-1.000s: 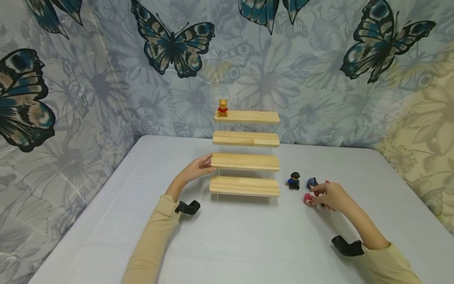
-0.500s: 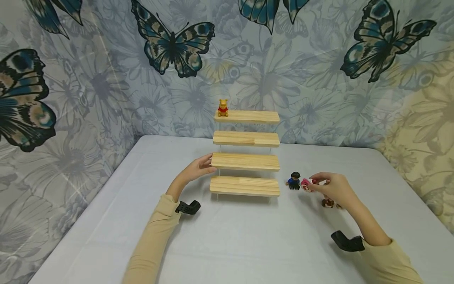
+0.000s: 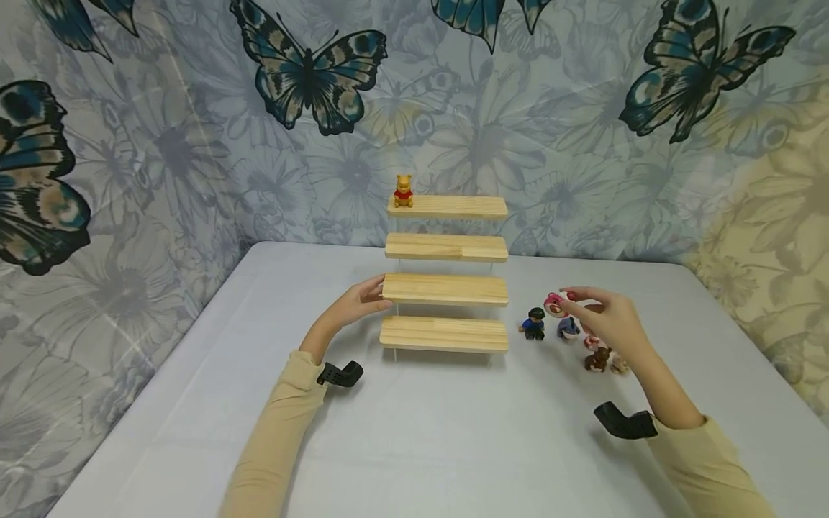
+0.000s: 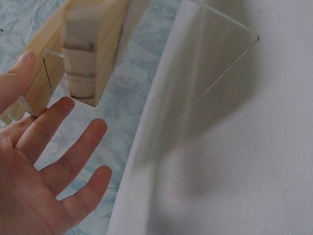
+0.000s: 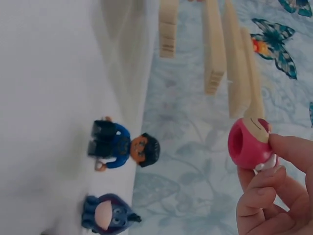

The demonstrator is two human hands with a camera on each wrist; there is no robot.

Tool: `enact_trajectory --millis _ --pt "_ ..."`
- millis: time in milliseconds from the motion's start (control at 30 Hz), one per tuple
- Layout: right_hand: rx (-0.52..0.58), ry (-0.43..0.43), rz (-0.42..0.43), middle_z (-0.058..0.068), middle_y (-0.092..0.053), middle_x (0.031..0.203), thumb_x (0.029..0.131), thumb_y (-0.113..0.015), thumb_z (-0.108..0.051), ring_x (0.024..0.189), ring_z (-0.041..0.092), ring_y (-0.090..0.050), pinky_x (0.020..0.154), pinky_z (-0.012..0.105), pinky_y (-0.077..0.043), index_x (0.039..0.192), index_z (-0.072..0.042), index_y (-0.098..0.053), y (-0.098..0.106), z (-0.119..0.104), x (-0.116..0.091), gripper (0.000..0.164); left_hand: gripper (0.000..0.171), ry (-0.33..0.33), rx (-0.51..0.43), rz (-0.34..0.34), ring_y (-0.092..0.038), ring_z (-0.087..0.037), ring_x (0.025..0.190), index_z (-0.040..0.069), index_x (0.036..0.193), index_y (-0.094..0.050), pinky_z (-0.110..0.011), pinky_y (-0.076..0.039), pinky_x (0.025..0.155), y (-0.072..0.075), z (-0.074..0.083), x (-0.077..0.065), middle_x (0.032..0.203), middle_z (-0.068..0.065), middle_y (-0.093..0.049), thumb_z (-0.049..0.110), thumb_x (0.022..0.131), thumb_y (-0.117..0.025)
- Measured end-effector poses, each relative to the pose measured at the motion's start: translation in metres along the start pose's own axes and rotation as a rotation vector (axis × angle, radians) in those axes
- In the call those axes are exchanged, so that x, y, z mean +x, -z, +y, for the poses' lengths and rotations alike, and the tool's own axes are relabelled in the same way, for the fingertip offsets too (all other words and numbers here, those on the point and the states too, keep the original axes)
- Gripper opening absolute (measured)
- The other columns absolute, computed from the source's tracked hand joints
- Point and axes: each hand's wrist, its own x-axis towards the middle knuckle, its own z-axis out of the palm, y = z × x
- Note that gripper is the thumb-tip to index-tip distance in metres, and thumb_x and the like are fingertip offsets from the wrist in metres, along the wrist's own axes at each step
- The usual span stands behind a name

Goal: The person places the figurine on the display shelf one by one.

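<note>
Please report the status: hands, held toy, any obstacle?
Right hand pinches pink rounded toy, raised. Left hand holds pale wooden tiered shelf. Possible obstacle: black-haired, blue-clothed toy figure, standing.

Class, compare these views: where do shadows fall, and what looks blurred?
Head: soft shadow beside the left sleeve on the tabletop; left wrist: broad grey shadow beside the wooden shelf; right wrist: the patterned backdrop looks softer than the pink toy.
</note>
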Motion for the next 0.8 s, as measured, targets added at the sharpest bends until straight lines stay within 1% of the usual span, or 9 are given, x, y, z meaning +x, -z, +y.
enact_trajectory --millis 200,300,400,567,633,667,700,733,800 --pt "0.194 -0.077 -0.133 0.007 -0.057 0.084 0.088 -0.056 -0.036 0.062 0.019 -0.050 0.041 0.037 -0.033 0.123 -0.012 -0.056 0.016 -0.094 -0.010 0.042 0.065 -0.001 -0.015 0.004 -0.039 -0.033 0.119 0.004 0.142 -0.020 -0.044 -0.030 0.097 0.001 -0.003 -0.001 0.137 -0.020 -0.032 0.014 0.090 -0.056" --pt "0.263 -0.071 -0.147 0.007 -0.054 0.078 0.090 -0.054 -0.031 0.061 0.020 -0.047 0.048 0.031 -0.038 0.125 -0.004 -0.051 0.019 -0.123 -0.009 0.044 0.064 -0.007 -0.017 0.005 -0.039 -0.031 0.119 0.004 0.142 -0.021 -0.043 -0.031 0.097 0.001 -0.002 0.000 0.137 -0.019 -0.033 0.015 0.090 -0.056" --pt "0.332 -0.065 -0.143 0.010 -0.054 0.087 0.089 -0.056 -0.030 0.062 0.021 -0.047 0.056 0.031 -0.042 0.127 -0.006 -0.048 0.012 -0.108 0.004 0.046 0.065 -0.032 -0.031 -0.002 -0.042 -0.030 0.116 0.002 0.142 -0.022 -0.039 -0.035 0.094 0.001 -0.002 0.002 0.136 -0.019 -0.035 0.014 0.089 -0.057" --pt "0.436 -0.050 -0.080 0.013 -0.054 0.105 0.085 -0.062 -0.030 0.064 0.023 -0.050 0.053 0.035 -0.044 0.128 -0.012 -0.047 -0.015 -0.018 0.043 0.048 0.067 -0.054 -0.051 -0.023 -0.045 -0.030 0.114 0.000 0.141 -0.020 -0.037 -0.037 0.093 0.002 -0.003 0.003 0.136 -0.022 -0.033 0.014 0.088 -0.058" --pt "0.490 -0.038 -0.044 0.015 -0.055 0.106 0.084 -0.065 -0.027 0.063 0.025 -0.049 0.050 0.035 -0.043 0.125 -0.010 -0.048 -0.025 0.007 0.056 0.048 0.066 -0.046 -0.054 -0.022 -0.044 -0.032 0.115 0.000 0.142 -0.019 -0.039 -0.036 0.094 0.002 -0.003 0.002 0.137 -0.023 -0.031 0.013 0.089 -0.057" --pt "0.493 -0.028 -0.029 0.015 -0.055 0.105 0.083 -0.065 -0.027 0.062 0.024 -0.049 0.049 0.035 -0.043 0.124 -0.010 -0.049 -0.029 0.012 0.061 0.048 0.066 -0.039 -0.055 -0.020 -0.043 -0.033 0.115 0.000 0.142 -0.018 -0.040 -0.035 0.095 0.002 -0.002 0.002 0.137 -0.024 -0.030 0.011 0.089 -0.057" --pt "0.551 -0.019 -0.044 0.015 -0.057 0.099 0.084 -0.065 -0.025 0.061 0.023 -0.048 0.050 0.034 -0.042 0.120 -0.007 -0.050 -0.027 -0.004 0.058 0.043 0.065 -0.032 -0.059 -0.018 -0.043 -0.034 0.115 0.000 0.142 -0.018 -0.041 -0.034 0.095 0.002 -0.002 0.001 0.137 -0.024 -0.029 0.010 0.090 -0.056" --pt "0.574 -0.014 -0.036 0.016 -0.057 0.095 0.083 -0.066 -0.024 0.060 0.023 -0.047 0.050 0.033 -0.042 0.117 -0.005 -0.052 -0.028 -0.006 0.061 0.041 0.065 -0.024 -0.063 -0.015 -0.042 -0.034 0.116 0.000 0.142 -0.017 -0.042 -0.033 0.095 0.002 -0.002 0.001 0.138 -0.025 -0.028 0.008 0.090 -0.055" --pt "0.572 -0.033 -0.047 0.017 -0.057 0.088 0.083 -0.066 -0.022 0.060 0.024 -0.046 0.052 0.034 -0.041 0.113 -0.004 -0.053 -0.025 -0.024 0.062 0.037 0.065 -0.015 -0.065 -0.013 -0.041 -0.035 0.116 -0.001 0.142 -0.016 -0.043 -0.032 0.096 0.002 -0.002 0.000 0.137 -0.025 -0.028 0.006 0.090 -0.054"
